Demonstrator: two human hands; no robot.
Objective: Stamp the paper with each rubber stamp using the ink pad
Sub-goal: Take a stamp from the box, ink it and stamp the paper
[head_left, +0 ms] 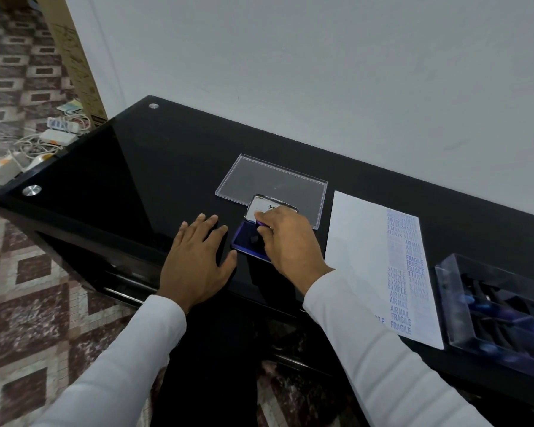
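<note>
A black glass table (136,167) is stretching from the near left to the far right, against a pale wall. A white sheet of paper (361,257) is lying right of centre, its long axis running from far to near; blue prints reading SAMPLE, FRAGILE and AIR MAIL are filling a column along its right side, some of them upside down. Just right of the paper, a clear plastic box (450,303) is holding dark stamps with blue knobs. A flat clear lid (259,174) is lying far of the hands.

The ink pad (244,240) is sitting open between lid and table edge, just left of the paper: a dark blue tray with its hinged cover (267,206) tilting up at the far side, showing a white label.

The left hand (198,257) is resting flat on the table, fingers spread, thumb touching the tray's left edge. The right hand (287,241) is curling down over the pad, fingertips pinching a small purple stamp (262,224), which is mostly hidden, so its direction is unclear.
</note>
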